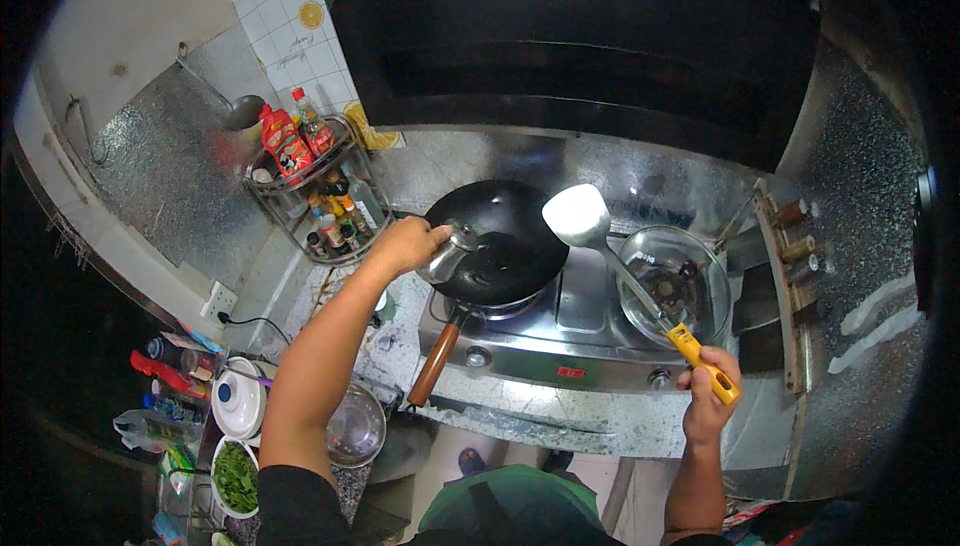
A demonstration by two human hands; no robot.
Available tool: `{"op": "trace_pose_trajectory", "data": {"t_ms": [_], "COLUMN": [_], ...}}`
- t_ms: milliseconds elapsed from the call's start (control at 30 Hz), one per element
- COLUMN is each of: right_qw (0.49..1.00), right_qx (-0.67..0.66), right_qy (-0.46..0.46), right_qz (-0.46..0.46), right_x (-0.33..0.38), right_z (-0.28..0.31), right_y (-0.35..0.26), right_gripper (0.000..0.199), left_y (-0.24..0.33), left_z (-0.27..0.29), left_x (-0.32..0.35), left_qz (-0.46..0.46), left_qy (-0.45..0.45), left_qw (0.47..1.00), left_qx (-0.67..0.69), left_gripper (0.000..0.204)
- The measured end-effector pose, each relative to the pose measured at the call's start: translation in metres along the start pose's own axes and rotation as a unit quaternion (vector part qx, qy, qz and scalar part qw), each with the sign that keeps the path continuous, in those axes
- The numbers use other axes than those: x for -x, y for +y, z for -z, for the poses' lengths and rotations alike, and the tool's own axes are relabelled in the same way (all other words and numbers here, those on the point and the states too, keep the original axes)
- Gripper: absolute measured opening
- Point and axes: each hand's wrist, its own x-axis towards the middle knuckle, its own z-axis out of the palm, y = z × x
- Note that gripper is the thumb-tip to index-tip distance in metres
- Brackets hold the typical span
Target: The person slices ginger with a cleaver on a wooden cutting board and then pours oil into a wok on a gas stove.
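A black wok (pixel 530 211) with a brown wooden handle sits on the left burner of the steel gas stove (pixel 585 291). My left hand (pixel 412 244) grips a small shiny metal pot (pixel 442 264), perhaps an oil pot, over the wok's left side. The pot looks tilted; its handle is hidden by my fingers. Dark liquid or a sheen shows in the wok's bottom. My right hand (pixel 712 383) is closed round the yellow handle of a wok spatula (pixel 578 214). Its broad metal blade is raised beside the wok's right rim, and its shaft crosses in front of a glass bowl (pixel 722 281).
A two-tier rack (pixel 342 146) of bottles and seasonings stands in the back left corner. At lower left are a white rice cooker (pixel 238 396), a bowl of green leaves (pixel 236 476) and a metal basin (pixel 358 426). The dark range hood (pixel 580 46) overhangs the stove.
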Motion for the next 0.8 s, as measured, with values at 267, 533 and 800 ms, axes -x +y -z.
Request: {"op": "trace_pose_trajectory", "data": {"t_ms": [267,533,800], "right_qw": [0.999,0.999,0.999], "right_qx": [0.017,0.013,0.02], "right_qy": [0.03,0.032,0.025], "right_qz": [0.015,0.013,0.002], "right_x": [0.008,0.016,0.014], "right_z": [0.008,0.013,0.003], "right_y": [-0.011,-0.012,-0.01], "right_gripper": [0.021,0.021,0.02], "left_y": [0.042,0.059,0.032], "left_z": [-0.017,0.003,0.035], "left_x": [-0.034,-0.055,-0.024], "left_qz": [-0.003,0.07,0.104], "left_qy": [0.042,0.125,0.138], "left_qw": [0.997,0.989,0.983], "left_qx": [0.065,0.025,-0.06], "left_gripper": [0.055,0.053,0.052]}}
